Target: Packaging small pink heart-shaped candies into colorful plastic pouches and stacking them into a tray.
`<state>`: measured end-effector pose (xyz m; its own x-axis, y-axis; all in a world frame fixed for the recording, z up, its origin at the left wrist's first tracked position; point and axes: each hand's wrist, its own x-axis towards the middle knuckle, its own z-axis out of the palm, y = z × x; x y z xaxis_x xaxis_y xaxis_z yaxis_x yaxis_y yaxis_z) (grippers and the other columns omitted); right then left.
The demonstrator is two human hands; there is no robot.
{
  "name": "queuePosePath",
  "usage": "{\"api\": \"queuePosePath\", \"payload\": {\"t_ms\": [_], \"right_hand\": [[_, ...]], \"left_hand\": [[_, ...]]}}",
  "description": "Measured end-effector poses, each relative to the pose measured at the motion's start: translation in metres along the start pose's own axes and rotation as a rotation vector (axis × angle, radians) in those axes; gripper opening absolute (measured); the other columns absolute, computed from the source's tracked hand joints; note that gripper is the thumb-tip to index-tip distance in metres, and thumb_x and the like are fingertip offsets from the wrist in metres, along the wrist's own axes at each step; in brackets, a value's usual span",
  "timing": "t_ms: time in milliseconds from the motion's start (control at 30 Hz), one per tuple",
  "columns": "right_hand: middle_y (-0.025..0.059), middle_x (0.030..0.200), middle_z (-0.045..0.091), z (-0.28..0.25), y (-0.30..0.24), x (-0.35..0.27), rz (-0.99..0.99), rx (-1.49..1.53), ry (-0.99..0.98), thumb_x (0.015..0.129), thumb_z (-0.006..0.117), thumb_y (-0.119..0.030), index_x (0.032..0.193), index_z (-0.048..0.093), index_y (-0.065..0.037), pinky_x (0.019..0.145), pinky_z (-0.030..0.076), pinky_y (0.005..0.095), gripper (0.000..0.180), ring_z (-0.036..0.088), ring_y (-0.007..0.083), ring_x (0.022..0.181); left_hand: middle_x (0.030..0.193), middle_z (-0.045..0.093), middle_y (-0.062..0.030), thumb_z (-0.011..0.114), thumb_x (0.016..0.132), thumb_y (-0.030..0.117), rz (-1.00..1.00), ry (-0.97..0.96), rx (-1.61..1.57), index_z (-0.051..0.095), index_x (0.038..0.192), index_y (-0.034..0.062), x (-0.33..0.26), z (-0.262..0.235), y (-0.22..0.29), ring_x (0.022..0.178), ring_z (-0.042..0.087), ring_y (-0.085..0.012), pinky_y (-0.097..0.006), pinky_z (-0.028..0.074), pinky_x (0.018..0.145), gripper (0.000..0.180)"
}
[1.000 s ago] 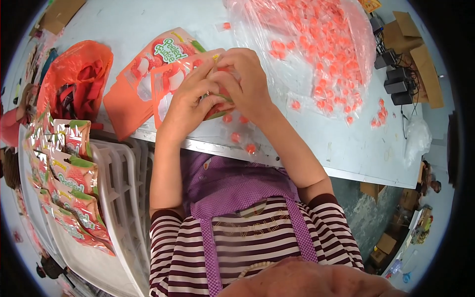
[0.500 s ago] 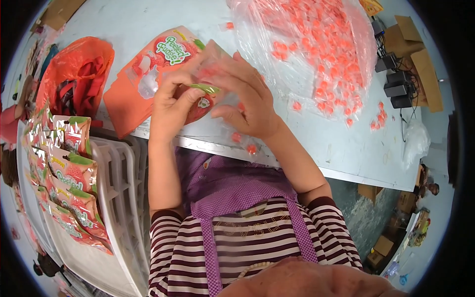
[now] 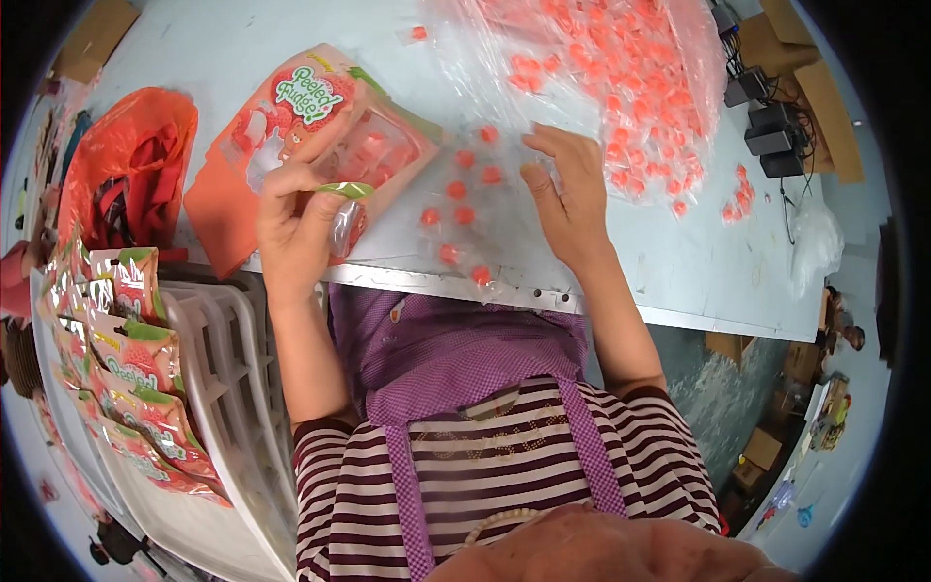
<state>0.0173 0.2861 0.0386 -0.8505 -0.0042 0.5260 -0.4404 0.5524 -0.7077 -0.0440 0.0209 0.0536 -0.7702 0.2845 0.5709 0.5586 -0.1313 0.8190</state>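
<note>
My left hand pinches the rim of a candy pouch at its green-edged corner. Red-pink wrapped candies show inside the pouch's mouth. Under and beyond it lie flat printed pouches, fanned over the table. My right hand hovers over the table, thumb and fingers apart, with nothing in it. Between my hands, several loose wrapped candies are scattered toward the table's near edge. Just past my right hand spreads a large clear plastic bag heaped with the same candies.
At left, an orange plastic bag holds red straps. Filled pouches stand on stacked white plastic trays. Black power adapters with cables lie at the right, near a cardboard box and a crumpled clear bag.
My right hand has pulled away from the pouch to the right, its fingers spread. My left hand, still gripping the pouch, has shifted slightly left. The loose candies between them are uncovered.
</note>
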Motion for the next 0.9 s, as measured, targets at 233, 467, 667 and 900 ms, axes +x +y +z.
{"api": "queuePosePath", "payload": {"t_ms": [233,467,667,900], "right_hand": [[0.0184,0.136,0.04,0.015,0.01,-0.043,0.193,-0.347,-0.222,0.08,0.063,-0.019,0.129,0.046,-0.006,0.104,0.028,0.0442,0.053,0.034,0.0349,0.125],[0.0155,0.147,0.026,0.036,0.024,0.012,0.028,-0.339,-0.506,0.076,0.068,-0.035,0.136,0.04,-0.016,0.111,0.017,0.0476,0.069,0.017,0.0377,0.136],[0.0116,0.149,0.024,0.023,-0.012,-0.001,-0.117,-0.456,-0.808,0.068,0.06,-0.065,0.138,0.04,-0.026,0.11,0.005,0.0572,0.083,0.011,0.0404,0.138],[0.0081,0.149,0.024,0.036,0.001,-0.024,-0.294,-0.474,-0.64,0.058,0.057,-0.075,0.137,0.04,-0.029,0.106,0.002,0.0649,0.093,0.009,0.041,0.138]], "left_hand": [[0.126,0.048,-0.0295,0.059,0.086,0.003,-0.05,0.104,-0.061,0.047,0.093,0.002,-0.003,0.005,0.007,0.119,0.049,-0.033,-0.038,0.054,0.081,0.014],[0.127,0.049,-0.0286,0.06,0.086,0.004,-0.008,0.038,0.001,0.048,0.093,0.0016,-0.001,0.004,0.011,0.121,0.047,-0.0336,-0.041,0.05,0.088,0.014],[0.127,0.049,-0.0281,0.061,0.087,0.008,0.023,0.022,0.054,0.049,0.093,0.0025,-0.003,-0.003,0.008,0.122,0.046,-0.0353,-0.046,0.037,0.101,0.015],[0.128,0.048,-0.0277,0.061,0.085,0.005,0.071,-0.072,0.066,0.049,0.088,0.0016,0.001,-0.002,0.006,0.124,0.044,-0.0376,-0.049,0.032,0.103,0.013]]}}
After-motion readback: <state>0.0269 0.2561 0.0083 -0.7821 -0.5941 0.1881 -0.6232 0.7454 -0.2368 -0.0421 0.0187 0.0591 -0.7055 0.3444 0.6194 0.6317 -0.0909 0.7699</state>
